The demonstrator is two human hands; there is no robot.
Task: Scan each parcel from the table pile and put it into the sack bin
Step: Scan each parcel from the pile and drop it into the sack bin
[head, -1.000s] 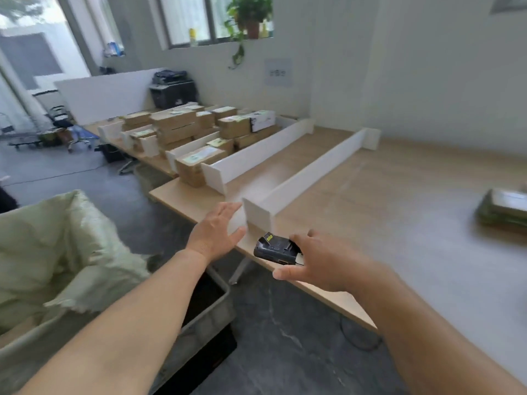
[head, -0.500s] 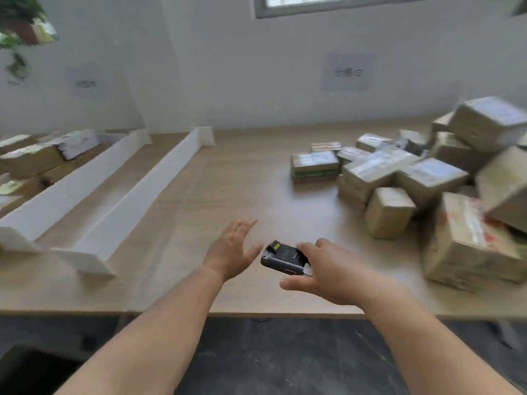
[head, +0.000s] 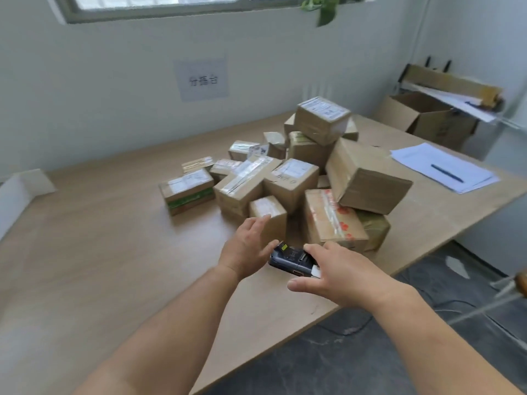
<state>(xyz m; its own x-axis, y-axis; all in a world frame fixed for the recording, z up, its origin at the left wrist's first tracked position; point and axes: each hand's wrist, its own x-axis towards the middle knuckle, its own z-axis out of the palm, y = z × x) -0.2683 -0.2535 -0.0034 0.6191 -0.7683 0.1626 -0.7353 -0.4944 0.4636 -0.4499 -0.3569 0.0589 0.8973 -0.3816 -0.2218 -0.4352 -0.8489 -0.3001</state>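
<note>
Table (head: 114, 252): carried the parcel pile (head: 299, 172) on its far right part.
Nearest parcel (head: 269, 216): small taped carton at the pile's front edge; probably light and rigid, tape slick; grip across opposite side faces.
Left hand (head: 245, 249): spread, empty, fingertips at that carton.
Right hand (head: 339, 272): curled over the scanner (head: 289, 259).
Change: half a second earlier, the pile lay well right of both hands.
</note>
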